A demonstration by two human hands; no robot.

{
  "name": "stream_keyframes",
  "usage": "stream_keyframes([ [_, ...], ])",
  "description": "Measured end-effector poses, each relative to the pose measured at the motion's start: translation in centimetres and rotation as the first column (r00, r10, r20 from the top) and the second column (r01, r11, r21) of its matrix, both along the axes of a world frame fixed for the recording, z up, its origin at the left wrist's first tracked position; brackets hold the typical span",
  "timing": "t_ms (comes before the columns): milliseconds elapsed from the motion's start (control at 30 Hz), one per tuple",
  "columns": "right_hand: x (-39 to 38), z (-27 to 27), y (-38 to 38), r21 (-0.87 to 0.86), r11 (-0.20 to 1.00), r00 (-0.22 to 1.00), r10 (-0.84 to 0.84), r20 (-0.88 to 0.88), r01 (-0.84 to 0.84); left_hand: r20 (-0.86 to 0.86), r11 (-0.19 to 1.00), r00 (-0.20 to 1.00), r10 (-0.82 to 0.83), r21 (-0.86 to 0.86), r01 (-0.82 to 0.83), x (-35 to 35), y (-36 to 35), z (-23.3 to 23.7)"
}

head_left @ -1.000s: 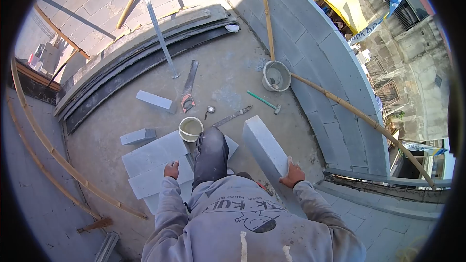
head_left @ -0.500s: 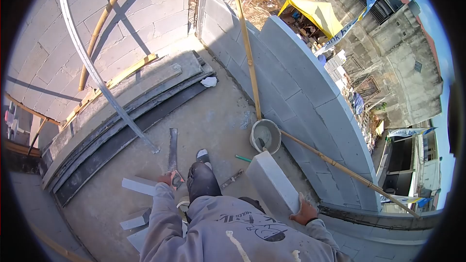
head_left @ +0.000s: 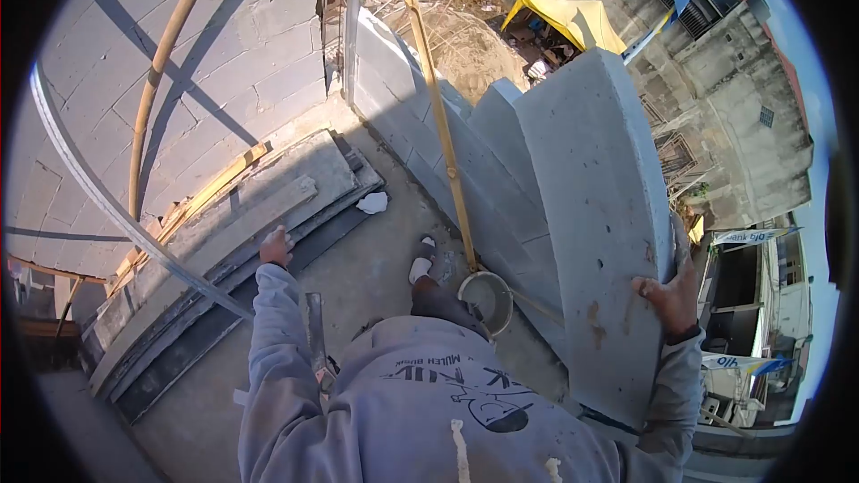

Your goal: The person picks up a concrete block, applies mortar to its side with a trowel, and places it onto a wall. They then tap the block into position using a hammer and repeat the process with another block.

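My right hand [head_left: 673, 300] grips a large grey block [head_left: 595, 241] near its lower right edge, thumb across the face. The block is raised in front of the block wall [head_left: 479, 183] on the right. My left hand [head_left: 276, 246] holds nothing I can make out, its fingers curled above the stacked boards; whether they are closed is unclear. On the floor beside my left forearm lies a saw [head_left: 315, 326], its handle partly hidden by my sleeve. A mortar bucket [head_left: 486, 301] stands right of my leg.
A bamboo pole [head_left: 436, 94] leans down to the floor near the bucket. A curved-looking metal bar [head_left: 116, 206] crosses the left side. Stacked boards [head_left: 304, 174] lie along the left wall [head_left: 72, 116]. A yellow canopy [head_left: 573, 20] stands outside beyond the wall.
The block has risen from near the floor beside the bucket to in front of the wall, in my right hand. My left hand has left the saw handle and moved up. A foot has stepped forward.
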State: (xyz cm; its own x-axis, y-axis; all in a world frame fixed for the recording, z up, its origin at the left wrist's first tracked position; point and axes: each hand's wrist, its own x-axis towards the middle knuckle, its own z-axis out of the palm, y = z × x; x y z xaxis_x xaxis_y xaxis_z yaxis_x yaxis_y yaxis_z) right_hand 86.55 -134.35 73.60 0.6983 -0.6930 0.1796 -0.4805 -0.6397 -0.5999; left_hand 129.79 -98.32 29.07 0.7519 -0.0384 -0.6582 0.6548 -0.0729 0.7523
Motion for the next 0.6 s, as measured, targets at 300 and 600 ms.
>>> stream_keyframes([
  [300, 18.5, 4.6, -19.5, -0.103, 0.995, 0.999, 0.014, -0.045, -0.019, -0.321, 0.974, 0.921, 0.219, 0.127, -0.188, -3.0, -7.4, -10.8],
  [600, 36.1, 2.8, -32.9, -0.073, 0.997, 0.984, 0.023, -0.176, -0.037, 0.317, 0.923, 0.881, -0.35, 0.278, 0.267, 9.7, -26.3, -10.6],
])
